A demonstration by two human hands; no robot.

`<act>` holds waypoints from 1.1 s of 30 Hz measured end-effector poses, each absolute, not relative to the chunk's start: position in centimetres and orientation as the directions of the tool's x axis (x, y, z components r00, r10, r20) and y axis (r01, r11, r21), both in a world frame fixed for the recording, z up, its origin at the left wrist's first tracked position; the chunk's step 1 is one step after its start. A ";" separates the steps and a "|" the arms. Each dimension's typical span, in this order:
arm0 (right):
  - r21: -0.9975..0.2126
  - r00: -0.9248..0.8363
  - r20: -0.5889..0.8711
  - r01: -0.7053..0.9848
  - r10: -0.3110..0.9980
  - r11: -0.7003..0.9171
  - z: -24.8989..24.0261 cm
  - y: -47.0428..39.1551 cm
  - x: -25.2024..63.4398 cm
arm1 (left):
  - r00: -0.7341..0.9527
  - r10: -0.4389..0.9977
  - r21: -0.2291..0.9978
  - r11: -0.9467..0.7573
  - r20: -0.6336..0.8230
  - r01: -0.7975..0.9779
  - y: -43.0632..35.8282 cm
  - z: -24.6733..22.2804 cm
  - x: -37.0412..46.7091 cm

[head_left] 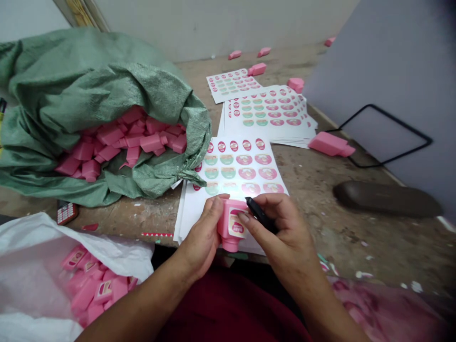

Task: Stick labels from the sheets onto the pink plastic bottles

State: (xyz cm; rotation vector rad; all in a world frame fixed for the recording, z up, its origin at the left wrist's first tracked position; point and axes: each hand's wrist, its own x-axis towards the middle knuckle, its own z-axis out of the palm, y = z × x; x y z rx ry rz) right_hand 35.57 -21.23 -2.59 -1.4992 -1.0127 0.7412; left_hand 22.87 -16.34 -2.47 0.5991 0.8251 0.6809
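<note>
My left hand (pixel 204 232) is closed round a small pink plastic bottle (pixel 228 240), its neck pointing down toward me. On the bottle's face sits a label (pixel 236 223) reading "BABY". The thumb of my right hand (pixel 285 232) touches the label's edge. In that same hand is a black pen-like tool (pixel 261 214) with a pointed tip; its exact kind does not show. Just beyond the bottle lies a sheet of stickers (pixel 237 178), with red, green and pink ovals, on top of other sheets.
A green woven sack (pixel 107 61) full of pink bottles stands at left. Labelled bottles lie in a white bag (pixel 28 266) at lower left. More sticker sheets (pixel 267 111) and loose bottles (pixel 331 144) lie farther back. A dark case (pixel 386 198) rests at right, near a grey panel (pixel 384 71).
</note>
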 end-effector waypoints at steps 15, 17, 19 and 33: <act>-0.821 0.436 0.265 0.570 0.860 -0.035 -2.3 -21.8 37.4 | 0.558 0.674 0.701 0.681 -0.484 -0.213 -16.8 -1.8 22.3; -0.921 0.414 0.132 0.388 0.901 -0.043 -2.1 -21.8 37.3 | 0.563 0.673 0.707 0.677 -0.481 -0.206 -16.9 -1.8 22.2; -0.963 0.349 0.060 0.266 0.935 -0.038 -2.0 -21.6 36.8 | 0.580 0.672 0.712 0.670 -0.460 -0.212 -17.0 -1.7 22.0; -0.937 0.418 0.110 0.346 0.902 -0.046 -4.7 -21.6 38.5 | 0.497 0.685 0.798 0.602 -0.532 0.025 -15.4 -1.3 13.2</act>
